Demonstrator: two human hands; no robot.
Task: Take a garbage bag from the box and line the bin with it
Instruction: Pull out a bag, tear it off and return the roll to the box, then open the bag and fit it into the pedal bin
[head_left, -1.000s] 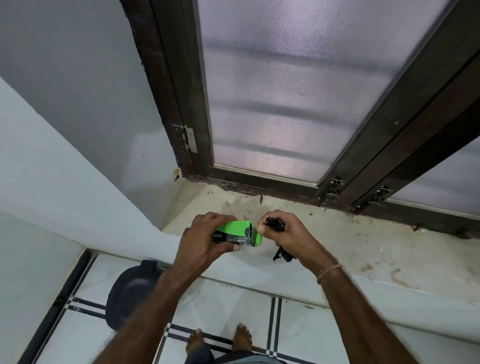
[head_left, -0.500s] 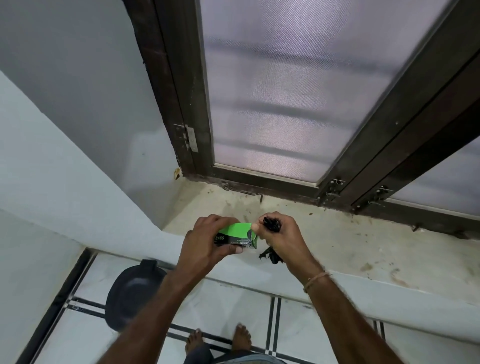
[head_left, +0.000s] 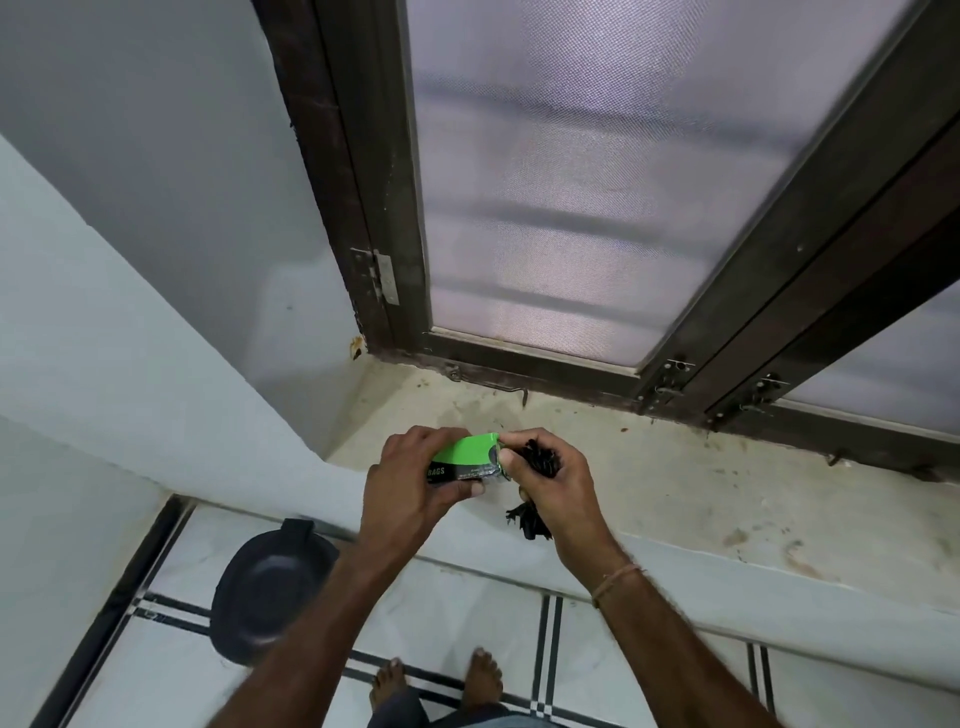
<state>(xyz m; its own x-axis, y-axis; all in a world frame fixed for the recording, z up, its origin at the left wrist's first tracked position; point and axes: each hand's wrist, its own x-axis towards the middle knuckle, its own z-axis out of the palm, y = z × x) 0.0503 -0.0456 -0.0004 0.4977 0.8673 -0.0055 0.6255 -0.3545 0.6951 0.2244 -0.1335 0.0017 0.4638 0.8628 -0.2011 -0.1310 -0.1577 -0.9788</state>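
Green box, black bag, pale walls

The box (head_left: 464, 458) is showing bright green on top and black with white lettering on its side; the crumpled bag (head_left: 541, 460) is looking black, the bin (head_left: 270, 587) dark grey, the floor (head_left: 467, 613) white with black stripes, the window frame (head_left: 353, 171) dark brown

Both forearms reach forward; the left hand (head_left: 410, 483) is curled in a grip, the right hand (head_left: 558, 480) fisted, knuckles nearly touching.
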